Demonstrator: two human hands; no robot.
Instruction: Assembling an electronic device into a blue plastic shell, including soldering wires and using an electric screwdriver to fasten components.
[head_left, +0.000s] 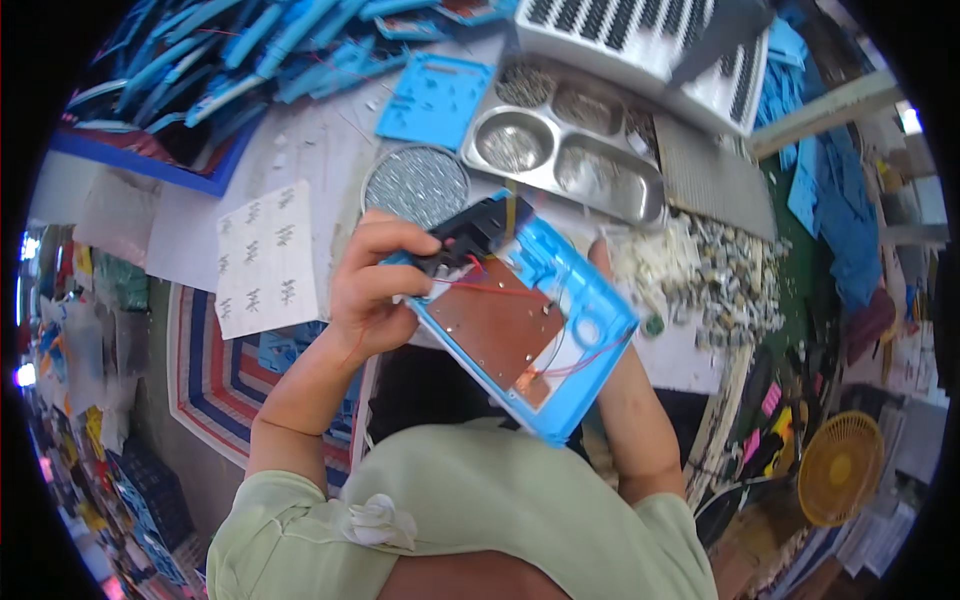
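A blue plastic casing (585, 310) is held up, tilted, in front of my chest. Inside it lies a brown circuit board (500, 318), with thin red wires running across. My left hand (378, 275) is closed on a black plastic part (470, 232) at the casing's upper left corner; its fingertips press on the part's near end. My right hand (600, 256) supports the casing from its right side and is mostly hidden behind it, with a fingertip showing above the edge.
Beyond the casing stand a round tin of small metal pieces (416, 186) and a steel compartment tray (640, 192). Small metal and white parts (725, 285) are heaped at right. Blue casings (290, 50) pile up far left, near a marked paper sheet (265, 262). A white slotted unit (640, 50) stands behind.
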